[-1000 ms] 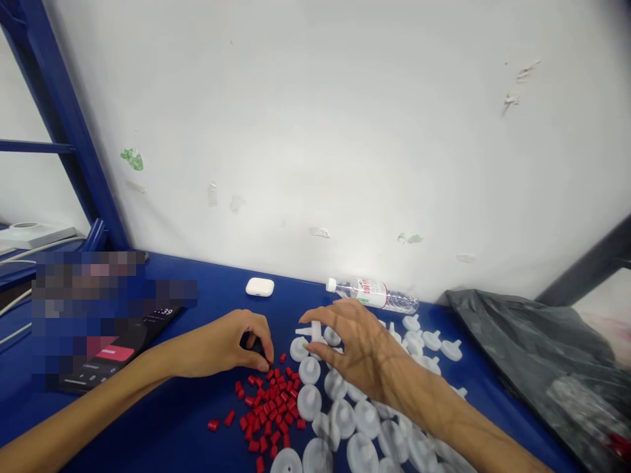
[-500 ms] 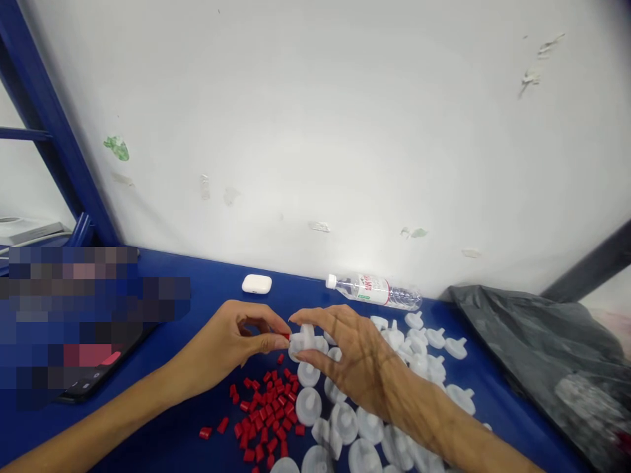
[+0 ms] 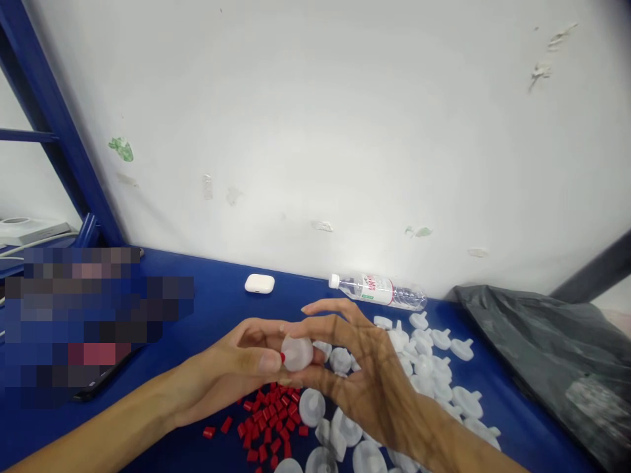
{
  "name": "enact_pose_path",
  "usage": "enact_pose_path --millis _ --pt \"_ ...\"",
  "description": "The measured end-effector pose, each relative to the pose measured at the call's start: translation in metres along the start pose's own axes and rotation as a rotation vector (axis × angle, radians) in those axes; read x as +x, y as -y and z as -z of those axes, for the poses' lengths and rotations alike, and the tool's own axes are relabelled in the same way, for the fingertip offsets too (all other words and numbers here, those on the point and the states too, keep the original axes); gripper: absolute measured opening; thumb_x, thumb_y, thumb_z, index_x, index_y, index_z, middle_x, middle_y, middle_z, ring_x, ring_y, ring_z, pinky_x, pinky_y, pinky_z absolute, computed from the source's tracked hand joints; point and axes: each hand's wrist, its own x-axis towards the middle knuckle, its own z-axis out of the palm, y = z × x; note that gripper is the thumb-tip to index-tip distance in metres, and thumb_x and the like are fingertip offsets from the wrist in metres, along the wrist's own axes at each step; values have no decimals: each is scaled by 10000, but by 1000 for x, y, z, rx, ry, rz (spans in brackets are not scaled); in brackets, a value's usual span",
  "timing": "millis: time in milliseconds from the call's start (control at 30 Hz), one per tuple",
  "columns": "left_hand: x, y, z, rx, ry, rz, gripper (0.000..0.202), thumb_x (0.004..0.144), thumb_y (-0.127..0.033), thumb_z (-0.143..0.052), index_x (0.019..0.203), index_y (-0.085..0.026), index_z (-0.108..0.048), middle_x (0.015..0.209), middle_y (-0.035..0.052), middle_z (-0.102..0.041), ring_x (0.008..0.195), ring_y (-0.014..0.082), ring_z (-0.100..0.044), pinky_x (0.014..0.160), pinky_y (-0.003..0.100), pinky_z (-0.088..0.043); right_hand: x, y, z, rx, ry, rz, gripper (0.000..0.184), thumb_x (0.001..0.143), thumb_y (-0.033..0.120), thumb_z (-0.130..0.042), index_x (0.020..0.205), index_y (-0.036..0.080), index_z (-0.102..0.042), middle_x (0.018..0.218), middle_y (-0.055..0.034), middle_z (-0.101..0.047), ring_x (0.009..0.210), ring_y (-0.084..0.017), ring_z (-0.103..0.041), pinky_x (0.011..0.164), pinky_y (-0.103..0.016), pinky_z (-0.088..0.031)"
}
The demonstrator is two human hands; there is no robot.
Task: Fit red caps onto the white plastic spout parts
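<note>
My left hand [image 3: 241, 364] pinches a small red cap [image 3: 282, 357] between thumb and fingertips. My right hand [image 3: 362, 374] holds a white round plastic disc piece [image 3: 297, 353] in its fingers, right against the red cap; the two hands meet above the blue table [image 3: 217, 309]. Below them lies a pile of several red caps [image 3: 269, 420]. Several white disc pieces [image 3: 424, 361] with short spouts are spread to the right and toward me.
A white earbud case [image 3: 259, 283] and a clear water bottle [image 3: 377, 290] on its side lie near the white wall. A dark phone [image 3: 106, 368], partly blurred, is at the left. A grey plastic bag [image 3: 547, 355] covers the right side. A blue frame post [image 3: 54, 125] rises at left.
My left hand picked a red cap from the pile and my right hand lifted a white disc; both came together and rose slightly toward me, the cap now against the disc.
</note>
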Motion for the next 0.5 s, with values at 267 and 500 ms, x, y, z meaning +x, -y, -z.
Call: enact_pose_path --millis 267,500 --pt "2 1 -4 170 -144 69 520 710 -592 -1000 1007 -184 -875 855 55 -819 784 187 -733 827 292 -584 -3 -6 -12 13 42 -10 242 1011 477 -791 1175 298 -785 1099 -23 -831 1086 -237 -771 941 -389 -657" --pt "0 -8 6 314 -327 4 528 748 -555 -981 1131 -216 -852 989 60 -867 909 245 -810 911 340 -645 3 -12 -1 -42 84 -50 280 1093 385 -657 1366 325 -645 1461 -19 -721 1343 -211 -652 1145 -407 -550"
